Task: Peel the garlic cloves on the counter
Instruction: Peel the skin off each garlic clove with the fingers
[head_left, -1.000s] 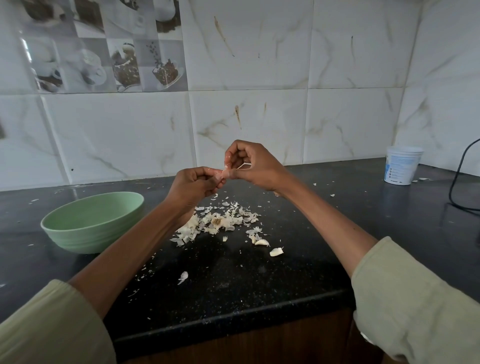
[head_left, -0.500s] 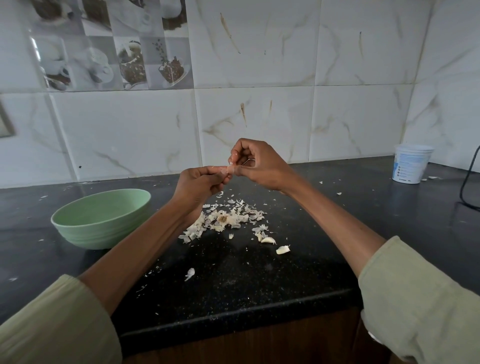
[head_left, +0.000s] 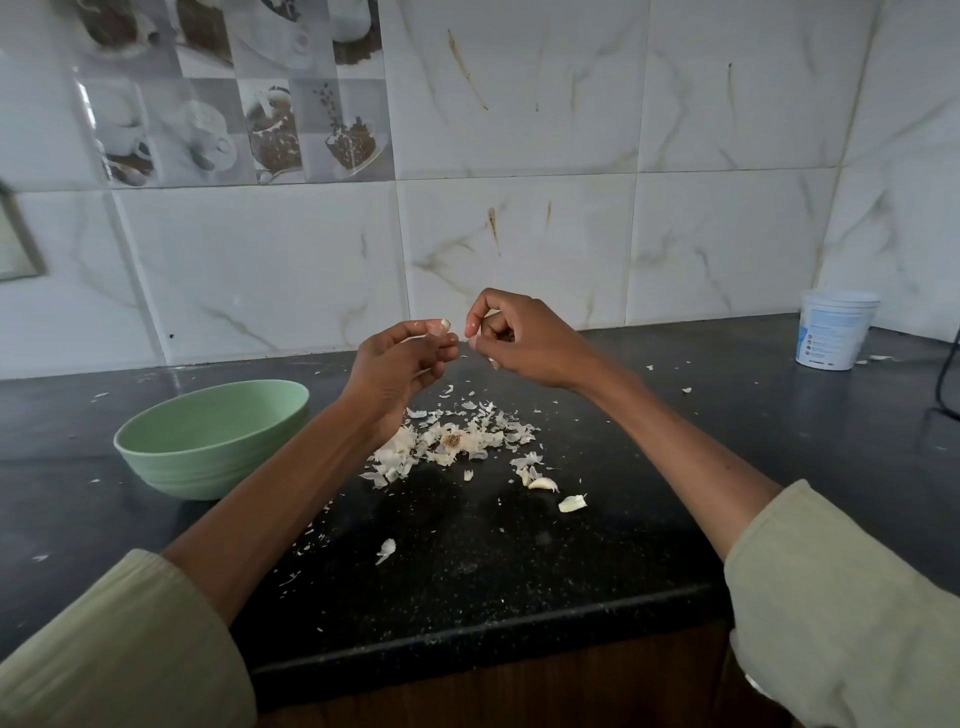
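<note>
Pulled apart now, hands no longer joined. Left of centre, green bowl (head_left: 208, 436) waiting. Left hand (head_left: 400, 364) pinching garlic clove (head_left: 444, 326) above peel pile (head_left: 452, 441); right hand (head_left: 519, 338) curled, possibly holding skin. Mid-peel, probably; next, bowl or more stripping. Two cloves (head_left: 556, 493) near right.

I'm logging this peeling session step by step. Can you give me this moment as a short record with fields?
left hand: left hand pinches a small pale garlic clove at its fingertips, above the counter
right hand: right hand apart from the clove, fingers curled; whether it holds a bit of skin cannot be told
peels: heap of papery white garlic skins on the black speckled counter
cloves left: two pale cloves right of the heap
bowl: pale green bowl, contents hidden
</note>
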